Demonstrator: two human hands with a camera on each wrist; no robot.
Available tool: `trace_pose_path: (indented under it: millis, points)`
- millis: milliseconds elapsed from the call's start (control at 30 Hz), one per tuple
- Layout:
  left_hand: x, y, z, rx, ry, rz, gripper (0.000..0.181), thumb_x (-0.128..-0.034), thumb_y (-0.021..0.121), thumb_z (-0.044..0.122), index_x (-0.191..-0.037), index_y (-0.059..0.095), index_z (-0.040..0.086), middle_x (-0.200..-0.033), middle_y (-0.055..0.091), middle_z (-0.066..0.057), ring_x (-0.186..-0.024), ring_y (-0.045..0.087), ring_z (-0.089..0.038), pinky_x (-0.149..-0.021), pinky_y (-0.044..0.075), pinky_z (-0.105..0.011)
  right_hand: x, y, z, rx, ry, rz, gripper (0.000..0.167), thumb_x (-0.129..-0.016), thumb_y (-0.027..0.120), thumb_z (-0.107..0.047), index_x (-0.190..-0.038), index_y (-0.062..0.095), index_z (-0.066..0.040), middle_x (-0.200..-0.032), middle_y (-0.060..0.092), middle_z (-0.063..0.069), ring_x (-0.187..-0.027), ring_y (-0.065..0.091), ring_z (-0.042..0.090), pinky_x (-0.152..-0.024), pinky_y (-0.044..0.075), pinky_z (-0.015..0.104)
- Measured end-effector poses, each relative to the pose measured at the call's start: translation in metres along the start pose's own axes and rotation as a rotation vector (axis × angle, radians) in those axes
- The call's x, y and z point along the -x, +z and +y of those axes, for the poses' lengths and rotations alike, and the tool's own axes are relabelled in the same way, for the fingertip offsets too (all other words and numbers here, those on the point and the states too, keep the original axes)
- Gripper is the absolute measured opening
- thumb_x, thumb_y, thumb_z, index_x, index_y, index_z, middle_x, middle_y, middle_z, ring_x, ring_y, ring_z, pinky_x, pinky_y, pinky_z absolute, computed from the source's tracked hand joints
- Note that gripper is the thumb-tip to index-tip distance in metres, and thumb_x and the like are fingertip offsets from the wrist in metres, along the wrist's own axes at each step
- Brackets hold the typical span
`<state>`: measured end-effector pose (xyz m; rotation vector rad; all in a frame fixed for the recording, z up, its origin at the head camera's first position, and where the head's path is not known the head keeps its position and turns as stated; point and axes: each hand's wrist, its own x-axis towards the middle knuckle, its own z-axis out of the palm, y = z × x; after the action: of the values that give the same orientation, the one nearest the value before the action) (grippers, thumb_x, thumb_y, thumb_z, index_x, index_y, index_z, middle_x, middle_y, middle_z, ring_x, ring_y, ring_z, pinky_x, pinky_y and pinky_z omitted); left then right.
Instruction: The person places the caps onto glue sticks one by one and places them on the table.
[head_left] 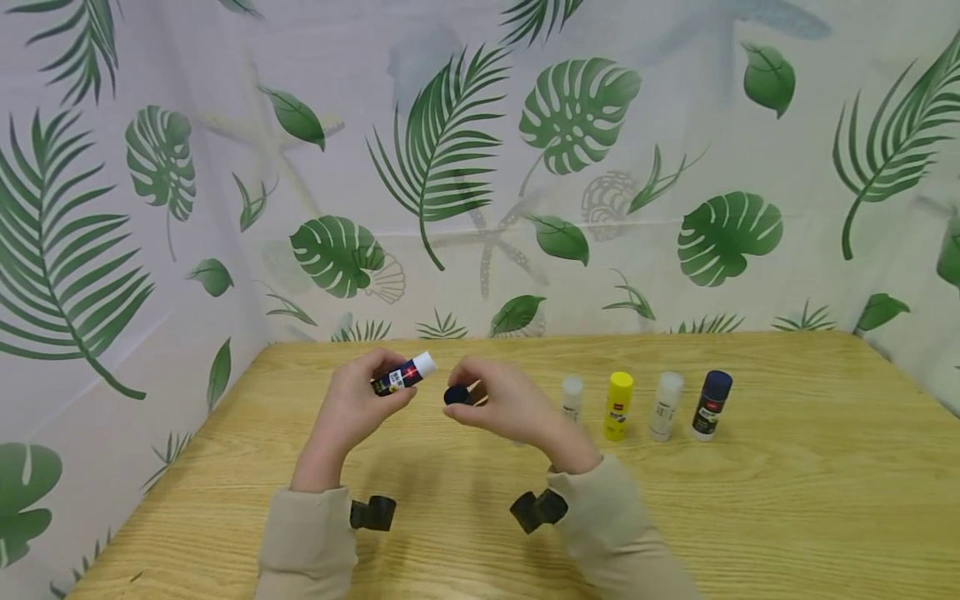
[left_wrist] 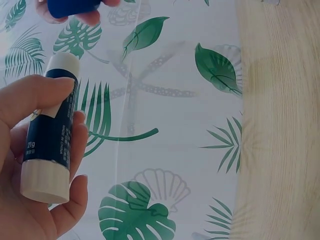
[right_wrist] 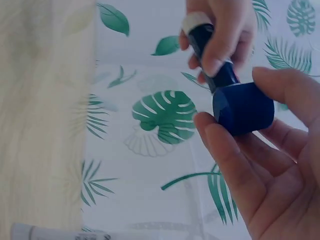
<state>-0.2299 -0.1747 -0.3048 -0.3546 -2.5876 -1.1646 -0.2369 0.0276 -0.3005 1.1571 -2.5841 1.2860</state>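
My left hand (head_left: 358, 392) grips a dark blue glue stick (left_wrist: 48, 131) with a white base, its bare white top end tilted up to the right. Across a small gap, my right hand (head_left: 510, 402) pinches the glue stick's dark blue cap (right_wrist: 244, 108) between thumb and fingers. Both hands are raised over the table, and cap and stick are apart in the head view. The left wrist view catches the cap only in part, at its top edge.
On the wooden table (head_left: 795, 500) stand a yellow glue stick (head_left: 618, 407), a whitish one (head_left: 665, 407) and a dark blue capped one (head_left: 711, 407) in a row at the right. Another whitish stick (head_left: 572, 395) is partly hidden behind my right wrist. A leaf-print cloth (head_left: 480, 192) hangs behind.
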Motion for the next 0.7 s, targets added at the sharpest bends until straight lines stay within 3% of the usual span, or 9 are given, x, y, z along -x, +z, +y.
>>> trace_pose_path:
  millis: [233,500,700]
  points:
    - [0.001,0.001,0.004,0.011,0.035,-0.009,0.028,-0.0741,0.070,0.006,-0.099,0.058,0.003,-0.092,0.061,-0.008,-0.079,0.057,-0.019,-0.067,0.049,-0.031,0.003,-0.013,0.004,0.033,0.009,0.070,0.024,-0.079,0.066,-0.016,-0.099,0.058,-0.006,-0.091,0.061,0.003,-0.077,0.058,0.013,-0.062,0.048,0.022]
    - [0.003,0.002,0.011,0.005,0.097,-0.049,0.027,-0.0740,0.070,0.006,-0.098,0.059,0.005,-0.092,0.060,-0.007,-0.077,0.055,-0.017,-0.067,0.049,-0.031,0.004,-0.016,0.004,0.053,0.022,0.076,0.029,-0.079,0.067,-0.012,-0.104,0.056,-0.005,-0.090,0.061,0.005,-0.076,0.057,0.015,-0.059,0.047,0.022]
    - [0.004,0.004,0.014,0.024,0.148,-0.087,0.025,-0.0747,0.069,0.006,-0.097,0.059,0.004,-0.089,0.060,-0.005,-0.074,0.055,-0.016,-0.066,0.049,-0.029,0.004,-0.015,0.003,0.073,0.042,0.082,0.026,-0.077,0.068,-0.009,-0.099,0.055,-0.005,-0.087,0.060,0.003,-0.077,0.057,0.017,-0.061,0.047,0.023]
